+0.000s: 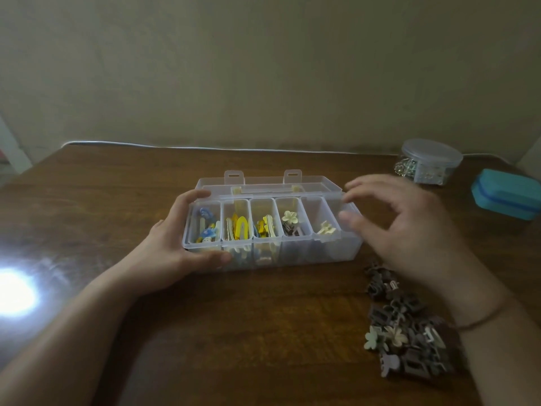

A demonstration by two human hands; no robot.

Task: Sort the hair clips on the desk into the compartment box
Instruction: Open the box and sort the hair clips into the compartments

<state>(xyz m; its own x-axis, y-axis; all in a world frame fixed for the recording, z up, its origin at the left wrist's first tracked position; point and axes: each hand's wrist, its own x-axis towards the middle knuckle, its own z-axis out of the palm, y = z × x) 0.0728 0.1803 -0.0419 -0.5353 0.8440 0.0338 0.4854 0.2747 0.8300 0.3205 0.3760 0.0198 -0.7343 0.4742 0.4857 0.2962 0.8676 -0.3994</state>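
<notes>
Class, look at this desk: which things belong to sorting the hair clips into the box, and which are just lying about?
Part of the job:
- compartment box, gripped at one end by the left hand
- pile of hair clips on the desk
- right hand, hovering by the box

Lying about:
- round lidded tub
- blue case
</notes>
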